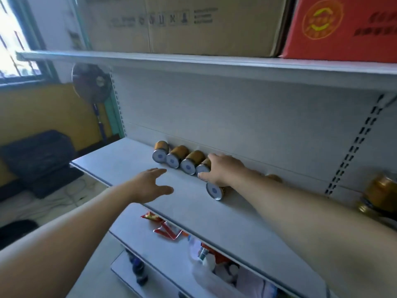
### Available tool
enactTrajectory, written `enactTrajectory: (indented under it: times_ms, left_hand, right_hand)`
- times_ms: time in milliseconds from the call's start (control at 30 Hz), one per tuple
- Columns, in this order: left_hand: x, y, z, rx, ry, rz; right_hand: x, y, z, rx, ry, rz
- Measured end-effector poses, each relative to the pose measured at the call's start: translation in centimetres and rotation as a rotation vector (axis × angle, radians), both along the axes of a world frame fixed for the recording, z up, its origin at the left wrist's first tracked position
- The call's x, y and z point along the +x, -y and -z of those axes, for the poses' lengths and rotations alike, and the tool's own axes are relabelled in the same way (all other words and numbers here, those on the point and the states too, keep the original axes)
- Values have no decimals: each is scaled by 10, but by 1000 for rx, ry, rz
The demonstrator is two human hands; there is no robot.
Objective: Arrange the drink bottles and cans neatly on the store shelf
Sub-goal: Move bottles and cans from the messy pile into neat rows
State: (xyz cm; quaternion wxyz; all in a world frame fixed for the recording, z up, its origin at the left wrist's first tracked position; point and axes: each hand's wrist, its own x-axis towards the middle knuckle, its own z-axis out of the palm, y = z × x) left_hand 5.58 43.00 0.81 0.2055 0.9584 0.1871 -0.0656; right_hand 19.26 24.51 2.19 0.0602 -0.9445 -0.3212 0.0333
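Several gold cans with silver lids stand in a row along the back of the grey shelf (133, 164); the leftmost can (160, 152) is at the row's far end. My right hand (219, 168) grips the fourth can (203, 167) in that row, thumb on its lid edge and fingers over its far side. A fifth can (214, 191) stands just in front of my right wrist, apart from the row. My left hand (153, 183) hovers open above the shelf's front part, fingers spread, holding nothing. More gold cans (381, 191) are blurred at the far right.
An upper shelf (193, 61) carries a brown carton (182, 24) and a red box (343, 26). A lower shelf holds red snack packets (167, 230) and plastic bags (206, 274). A standing fan (91, 82) and a dark cushion (38, 155) are at the left.
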Motion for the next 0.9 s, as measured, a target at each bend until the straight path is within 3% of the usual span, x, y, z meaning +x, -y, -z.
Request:
enactTrajectory:
  times_ms: [367,567,733,900]
  left_hand:
    - [111,-114,20,-85,70,-84]
    - [186,-167,35,-325,130,-199]
    - [227,-199,63,-402,45,74]
    - [217,-236,75,-529,60,171]
  right_hand:
    - [87,-131,44,49,-65,44]
    - [101,-179,58,16,-27,132]
    - [90,-221,59,-160,-22,286]
    - [64,-246,58,-136,-28,356]
